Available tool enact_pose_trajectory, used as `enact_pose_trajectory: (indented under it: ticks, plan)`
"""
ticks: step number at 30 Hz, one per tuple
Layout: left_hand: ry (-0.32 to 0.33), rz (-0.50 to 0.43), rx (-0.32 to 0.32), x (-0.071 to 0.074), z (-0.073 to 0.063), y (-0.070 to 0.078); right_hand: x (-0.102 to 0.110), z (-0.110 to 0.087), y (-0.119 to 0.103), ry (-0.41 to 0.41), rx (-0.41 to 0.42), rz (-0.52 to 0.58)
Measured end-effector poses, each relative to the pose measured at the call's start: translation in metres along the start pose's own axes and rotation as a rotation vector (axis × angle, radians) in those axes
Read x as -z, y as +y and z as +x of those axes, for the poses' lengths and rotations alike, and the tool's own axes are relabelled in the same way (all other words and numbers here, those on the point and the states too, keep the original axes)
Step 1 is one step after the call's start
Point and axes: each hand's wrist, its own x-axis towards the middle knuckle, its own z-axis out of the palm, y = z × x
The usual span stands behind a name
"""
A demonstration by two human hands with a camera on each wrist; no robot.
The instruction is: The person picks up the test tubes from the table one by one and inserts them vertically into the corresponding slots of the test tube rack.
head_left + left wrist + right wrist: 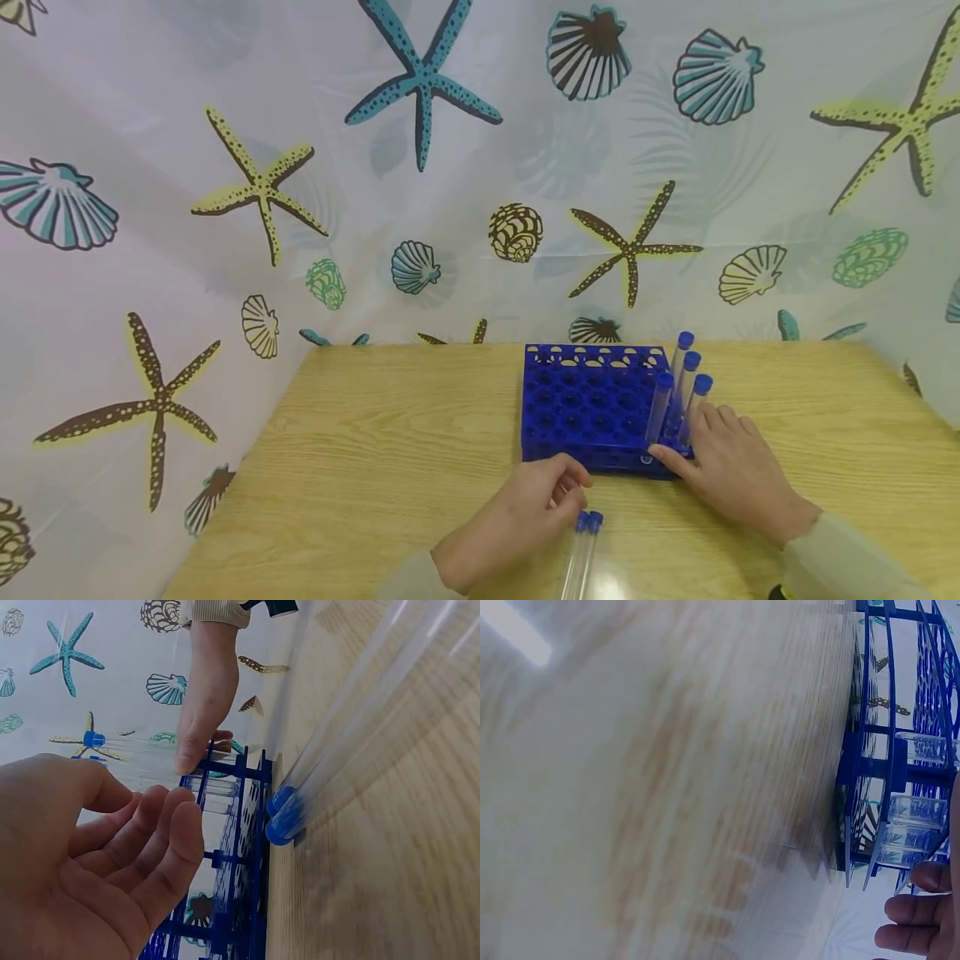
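A blue test tube rack (585, 454) stands on the table, with several blue-capped test tubes (657, 412) upright at its right end. My right hand (738, 467) holds the rack's front right corner, its thumb at the front edge and its fingers along the right side. Two more capped test tubes (577, 567) lie side by side on the table in front of the rack. Just above their caps is my left hand (521, 508), fingers loosely curled with nothing between them. The left wrist view shows that hand's bare palm and fingers (161, 840) beside the rack.
The wooden table (360, 433) reaches back to a hanging curtain (465, 150) printed with starfish and shells. Curtain also closes off the left and right sides. A small dark and yellow object (780, 592) shows near the right sleeve.
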Motion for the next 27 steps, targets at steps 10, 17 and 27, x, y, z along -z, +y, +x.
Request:
enact_pose_trajectory:
  ticks: [10,17,27]
  plan:
    - [-0.018,0.159,0.046,-0.007,-0.013,-0.008,-0.001,0.0,0.0,0.009,0.009,-0.009]
    - [-0.106,0.073,0.198,-0.01,-0.026,-0.01,-0.001,0.0,-0.001,0.007,0.008,-0.005]
    - [-0.154,0.052,0.3,-0.014,-0.032,-0.009,0.0,-0.001,0.0,0.0,0.003,-0.005]
